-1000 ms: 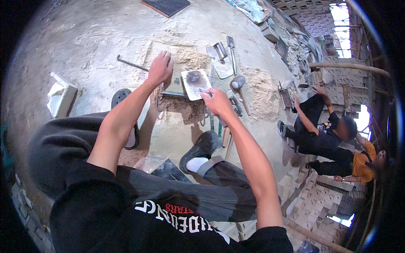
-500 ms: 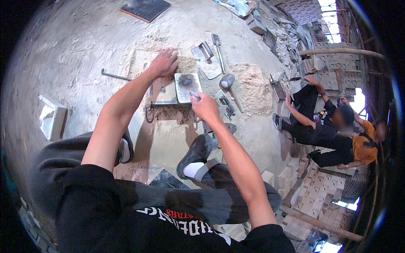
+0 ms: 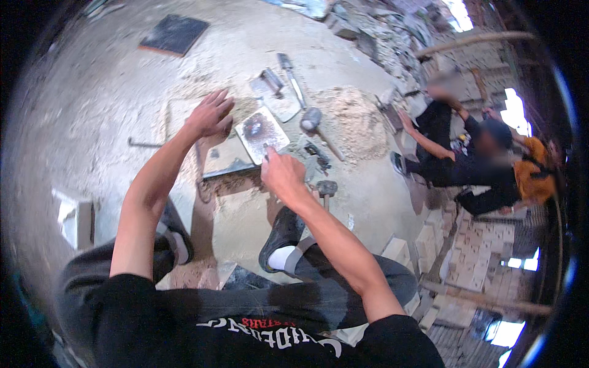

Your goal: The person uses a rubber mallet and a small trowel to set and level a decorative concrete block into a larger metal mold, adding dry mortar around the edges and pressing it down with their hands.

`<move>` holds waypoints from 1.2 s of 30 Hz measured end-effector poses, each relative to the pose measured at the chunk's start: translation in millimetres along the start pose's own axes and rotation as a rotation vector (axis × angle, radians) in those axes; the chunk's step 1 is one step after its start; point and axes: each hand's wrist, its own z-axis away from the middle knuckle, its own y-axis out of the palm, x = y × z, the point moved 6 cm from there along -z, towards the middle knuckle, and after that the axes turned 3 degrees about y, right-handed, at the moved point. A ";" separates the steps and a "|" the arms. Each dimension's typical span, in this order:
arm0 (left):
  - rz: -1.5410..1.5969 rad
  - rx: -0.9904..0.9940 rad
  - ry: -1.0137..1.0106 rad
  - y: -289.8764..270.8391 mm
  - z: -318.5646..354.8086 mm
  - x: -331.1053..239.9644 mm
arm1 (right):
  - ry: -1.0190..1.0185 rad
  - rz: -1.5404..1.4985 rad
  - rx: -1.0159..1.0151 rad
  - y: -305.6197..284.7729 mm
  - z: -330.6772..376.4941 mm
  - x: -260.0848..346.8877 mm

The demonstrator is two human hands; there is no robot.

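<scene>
My right hand [image 3: 284, 176] is closed at the near edge of a pale square plate [image 3: 265, 132] with a dark brown, stained middle. Its fingers pinch that edge, and the grip is partly hidden. The plate rests over the right part of a low, flat rectangular form [image 3: 228, 158] with a dark front edge. Left of the plate, my left hand [image 3: 211, 115] hovers or lies over the far side of the form, fingers stretched out, holding nothing. Whether it touches the surface I cannot tell. A thin metal rod [image 3: 145, 143] lies to its left.
Beyond the plate lie a flat trowel [image 3: 279, 101] and a long-handled tool [image 3: 293, 83]. A mallet [image 3: 311, 119] lies beside a pile of pale powder [image 3: 353, 119]. A second mallet [image 3: 327, 188] is by my foot. A dark board [image 3: 174, 35] lies far left; people sit at right.
The square plate has turned anticlockwise with my right hand at its edge. My left hand keeps its outstretched pose. The whole view has shifted and tilted slightly.
</scene>
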 end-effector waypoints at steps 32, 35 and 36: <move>0.611 -0.044 -0.439 3.0 -78.6 72.5 | 0.002 -0.402 -0.024 -5.9 -33.6 13.6; 0.547 0.092 -0.393 3.1 -96.1 42.3 | 0.051 -0.354 0.039 -6.3 -70.1 11.4; 0.529 0.144 -0.377 2.2 -101.4 31.2 | 0.082 -0.346 0.077 -7.0 -82.3 10.6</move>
